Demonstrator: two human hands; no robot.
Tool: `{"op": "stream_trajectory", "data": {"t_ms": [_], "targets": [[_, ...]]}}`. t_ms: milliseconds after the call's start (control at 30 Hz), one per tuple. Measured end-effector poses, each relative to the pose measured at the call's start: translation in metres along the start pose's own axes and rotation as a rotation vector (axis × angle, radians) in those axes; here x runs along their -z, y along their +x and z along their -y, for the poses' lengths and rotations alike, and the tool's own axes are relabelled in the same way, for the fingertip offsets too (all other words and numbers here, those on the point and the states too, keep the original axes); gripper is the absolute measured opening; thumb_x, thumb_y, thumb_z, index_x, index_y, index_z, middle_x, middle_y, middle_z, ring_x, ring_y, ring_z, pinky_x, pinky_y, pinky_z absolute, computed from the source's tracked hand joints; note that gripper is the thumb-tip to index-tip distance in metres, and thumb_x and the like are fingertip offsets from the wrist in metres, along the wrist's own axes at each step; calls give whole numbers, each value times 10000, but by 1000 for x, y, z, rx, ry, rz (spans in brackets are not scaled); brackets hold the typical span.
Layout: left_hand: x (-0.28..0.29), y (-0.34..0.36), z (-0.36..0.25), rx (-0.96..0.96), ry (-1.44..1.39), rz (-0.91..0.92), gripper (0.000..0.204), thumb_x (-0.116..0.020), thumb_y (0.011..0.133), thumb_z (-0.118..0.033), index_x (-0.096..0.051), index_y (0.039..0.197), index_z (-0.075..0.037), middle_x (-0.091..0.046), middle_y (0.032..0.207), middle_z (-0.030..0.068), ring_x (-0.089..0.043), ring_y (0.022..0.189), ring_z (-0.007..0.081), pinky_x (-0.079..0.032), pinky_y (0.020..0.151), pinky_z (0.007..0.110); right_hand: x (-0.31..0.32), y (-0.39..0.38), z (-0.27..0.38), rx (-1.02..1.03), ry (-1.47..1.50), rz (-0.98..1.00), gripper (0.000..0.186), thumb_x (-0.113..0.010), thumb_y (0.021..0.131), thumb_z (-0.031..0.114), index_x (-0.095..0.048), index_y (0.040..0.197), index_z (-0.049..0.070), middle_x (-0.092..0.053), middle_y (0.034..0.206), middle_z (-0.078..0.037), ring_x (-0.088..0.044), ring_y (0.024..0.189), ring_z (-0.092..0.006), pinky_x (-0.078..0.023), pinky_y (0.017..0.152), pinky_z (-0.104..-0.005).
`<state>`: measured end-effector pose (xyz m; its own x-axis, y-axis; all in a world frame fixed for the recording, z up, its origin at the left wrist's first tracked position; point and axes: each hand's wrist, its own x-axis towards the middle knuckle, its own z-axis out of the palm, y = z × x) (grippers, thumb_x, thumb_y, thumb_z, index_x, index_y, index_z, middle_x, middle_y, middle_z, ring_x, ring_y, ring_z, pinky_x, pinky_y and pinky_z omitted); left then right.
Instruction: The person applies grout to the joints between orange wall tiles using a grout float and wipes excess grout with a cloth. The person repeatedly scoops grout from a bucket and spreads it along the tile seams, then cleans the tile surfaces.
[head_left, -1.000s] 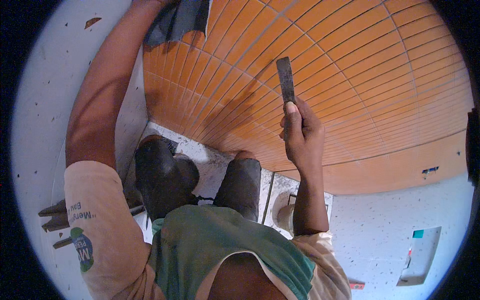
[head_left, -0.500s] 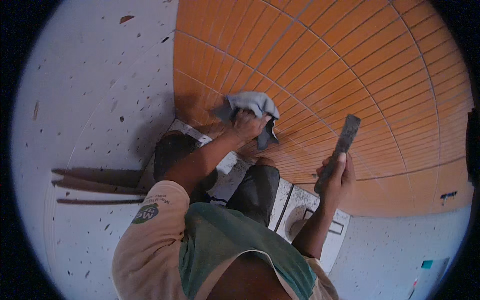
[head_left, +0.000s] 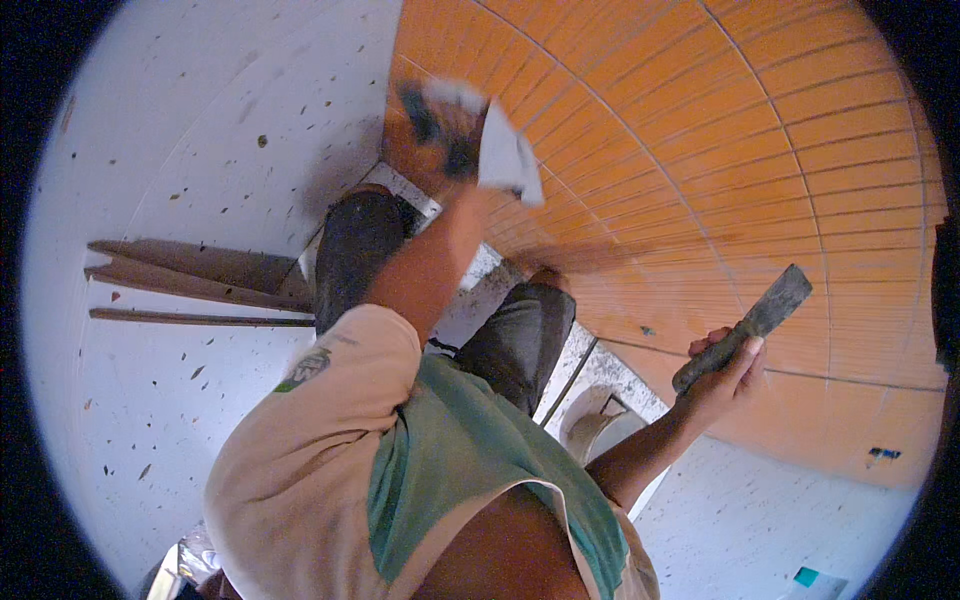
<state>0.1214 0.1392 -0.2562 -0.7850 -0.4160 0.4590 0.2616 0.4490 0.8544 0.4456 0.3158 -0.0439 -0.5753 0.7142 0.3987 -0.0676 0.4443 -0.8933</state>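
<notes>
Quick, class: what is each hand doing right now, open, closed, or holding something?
Left hand: closed on a grey cloth, blurred, against the orange tiles.
Right hand: closed on a scraper, blade pointing up.

A wall of orange ribbed tiles fills the far right, its grout lines curving toward the rim; a white speckled floor spreads across the left; three long wooden strips lie on it at the left, close together; a small teal object sits near the lower right edge.
</notes>
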Motion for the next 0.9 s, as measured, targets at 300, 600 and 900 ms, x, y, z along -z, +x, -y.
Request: {"op": "stream_trajectory", "data": {"t_ms": [300, 600, 900], "targets": [[1, -32, -77, 15, -197, -235, 403, -483, 927, -236, -491, 1198, 62, -425, 1324, 330, -360, 1266, 492, -204, 1069, 626, 1, 0, 8, 57, -16, -19, 366, -476, 1008, 396, -561, 968, 42, -566, 709, -66, -547, 530, -148, -445, 466, -266], [-34, -48, -6, 198, -164, -261, 447, -478, 931, -235, -476, 1250, 77, -403, 1326, 371, -343, 1275, 518, -178, 1073, 652, 27, -9, -4, 101, 157, -115, 360, -469, 1010, 389, -553, 957, 42, -561, 699, -64, -551, 515, -144, -450, 461, -259], [78, 190, -297, -964, -66, -435, 516, -463, 914, -263, -456, 1357, 1, -535, 1286, 205, -485, 1187, 393, -229, 1094, 632, 45, -3, -24, 167, 242, -114, 293, -441, 1027, 297, -561, 988, 33, -563, 694, -65, -556, 500, -134, -460, 449, -252]]}}
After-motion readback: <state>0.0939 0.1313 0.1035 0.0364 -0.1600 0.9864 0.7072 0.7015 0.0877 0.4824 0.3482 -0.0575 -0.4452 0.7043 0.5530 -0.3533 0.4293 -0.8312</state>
